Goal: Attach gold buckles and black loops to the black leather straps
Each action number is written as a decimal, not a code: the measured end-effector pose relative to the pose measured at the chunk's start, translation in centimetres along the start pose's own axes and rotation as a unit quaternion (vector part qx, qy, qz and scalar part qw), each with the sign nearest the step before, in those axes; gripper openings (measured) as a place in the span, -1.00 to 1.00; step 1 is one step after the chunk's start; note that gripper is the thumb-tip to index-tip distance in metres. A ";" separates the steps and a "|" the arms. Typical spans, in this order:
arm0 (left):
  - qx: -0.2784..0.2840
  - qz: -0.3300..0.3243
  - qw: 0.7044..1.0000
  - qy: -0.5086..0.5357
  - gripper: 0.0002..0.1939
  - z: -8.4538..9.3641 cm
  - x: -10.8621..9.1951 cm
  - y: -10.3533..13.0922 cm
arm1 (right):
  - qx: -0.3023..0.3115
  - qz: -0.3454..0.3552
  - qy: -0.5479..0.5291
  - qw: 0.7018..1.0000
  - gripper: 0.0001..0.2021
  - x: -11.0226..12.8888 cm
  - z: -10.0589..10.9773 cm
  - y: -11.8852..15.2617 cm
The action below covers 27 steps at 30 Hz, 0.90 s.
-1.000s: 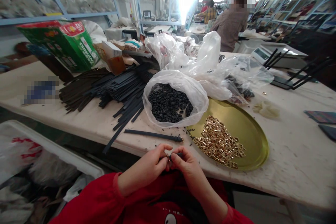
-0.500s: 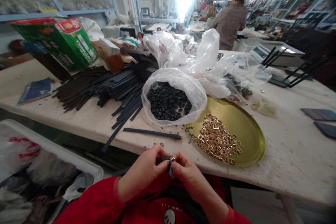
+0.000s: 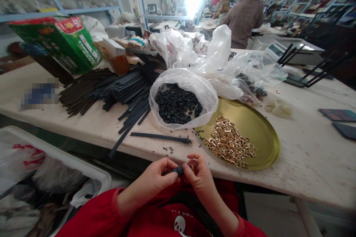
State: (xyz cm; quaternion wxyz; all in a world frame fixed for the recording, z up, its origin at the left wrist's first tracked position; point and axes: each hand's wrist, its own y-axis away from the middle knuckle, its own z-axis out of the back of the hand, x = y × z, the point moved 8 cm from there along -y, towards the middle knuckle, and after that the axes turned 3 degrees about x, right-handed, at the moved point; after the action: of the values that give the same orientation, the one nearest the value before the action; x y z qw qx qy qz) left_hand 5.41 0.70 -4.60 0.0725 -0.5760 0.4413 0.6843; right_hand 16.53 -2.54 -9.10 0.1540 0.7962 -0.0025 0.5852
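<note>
My left hand (image 3: pixel 154 176) pinches a dark strap (image 3: pixel 178 170) above my lap, close to the table's front edge. The fingers of my right hand (image 3: pixel 202 176) close around the same strap's end, where a bit of gold buckle (image 3: pixel 191 167) peeks out between them. Just beyond my hands, another dark strap (image 3: pixel 158 137) lies on the table, a gold buckle at its right end. Behind it a white plastic bag (image 3: pixel 210 109) stands open, full of small black loops (image 3: pixel 175 103). Many gold buckles (image 3: pixel 229 142) are heaped on the round gold tray (image 3: pixel 268 137).
Bundles of dark straps (image 3: pixel 125 89) spread left of the bag. Further back are a green and red carton (image 3: pixel 66 46) and clear plastic bags (image 3: pixel 219 52). A white bin (image 3: pixel 102 177) holding bags stands at lower left. A person (image 3: pixel 243 18) stands beyond the table.
The strap's end, earlier folded down at the buckle, now lies straighter across between my hands. My right hand has shifted slightly right, its index finger lifted. The view has tilted a little.
</note>
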 end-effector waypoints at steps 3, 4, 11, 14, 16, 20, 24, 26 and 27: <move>0.037 0.028 0.998 0.053 -0.71 -0.4 0.9 0.0 | 0.076 -0.031 0.075 0.994 -0.73 -0.3 -0.6 0.6; 0.045 0.037 0.997 0.057 -0.70 -0.5 1.2 0.0 | 0.104 -0.053 0.083 0.990 -0.74 -0.6 -0.9 0.9; 0.082 0.067 0.993 -0.056 -0.73 -0.9 3.1 0.7 | 0.170 -0.011 0.270 0.948 -0.95 -0.2 -1.3 3.1; 0.112 0.049 0.989 -0.088 -0.71 -1.4 3.0 1.1 | 0.181 -0.017 0.341 0.922 -0.96 -0.8 -1.3 3.7; 0.125 0.046 0.988 -0.084 -0.69 -1.6 3.3 1.3 | 0.196 -0.022 0.331 0.923 -0.94 -1.1 -1.5 4.2; 0.115 0.059 0.990 -0.054 -0.74 -2.0 4.7 1.1 | 0.203 -0.007 0.232 0.951 -0.91 -1.5 -2.0 5.0; 0.115 0.042 0.989 -0.085 -0.74 -2.2 4.7 0.9 | 0.144 -0.039 0.086 0.985 -0.85 -2.7 -1.7 5.3; 0.138 0.057 0.980 -0.127 -0.79 -2.2 4.5 1.1 | 0.121 -0.031 0.095 0.988 -0.84 -2.9 -1.4 5.3; 0.152 0.071 0.975 -0.144 -0.82 -2.1 4.4 1.3 | 0.113 -0.016 0.121 0.986 -0.84 -2.8 -1.3 5.3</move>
State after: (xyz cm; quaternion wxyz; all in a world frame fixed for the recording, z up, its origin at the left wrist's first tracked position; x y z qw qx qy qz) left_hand 4.75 -3.32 -7.60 0.1736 -0.4210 0.5649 0.6881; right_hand 13.47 -7.75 -10.11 0.0713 0.7318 0.0953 0.6711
